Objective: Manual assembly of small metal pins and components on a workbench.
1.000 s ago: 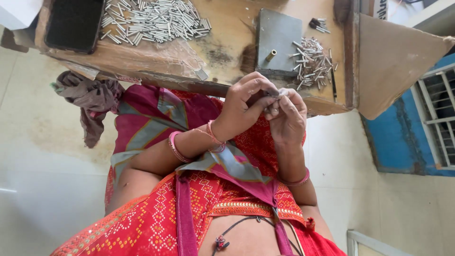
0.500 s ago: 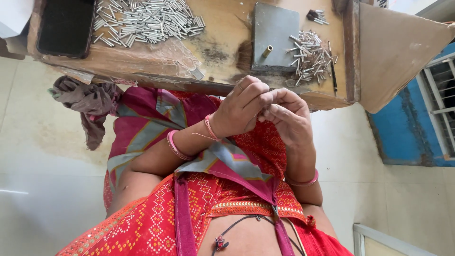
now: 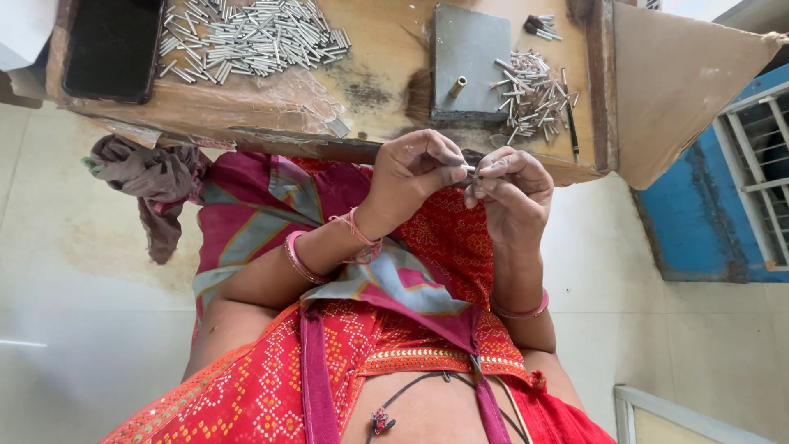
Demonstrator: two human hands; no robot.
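My left hand point(image 3: 415, 170) and my right hand point(image 3: 511, 187) meet just below the front edge of a low wooden workbench point(image 3: 374, 90), over my lap. Both pinch a small metal piece point(image 3: 475, 170) between their fingertips; its exact shape is hidden by the fingers. On the bench lies a large heap of short silver metal tubes point(image 3: 251, 37) at the left. A grey metal plate point(image 3: 470, 62) with an upright brass pin point(image 3: 457, 86) sits in the middle. A smaller pile of metal tubes point(image 3: 530, 90) lies beside the plate at the right.
A black phone point(image 3: 111, 48) lies on the bench's left end. A brown rag point(image 3: 152, 185) hangs below that end. A cardboard sheet point(image 3: 678, 78) leans at the right, next to a blue wall with a grille point(image 3: 760, 177). Pale tiled floor point(image 3: 74, 329) surrounds me.
Both hands have stayed together at the bench edge, fingers shifting on the small piece. The view has moved slightly, so the bench sits a little lower in frame.
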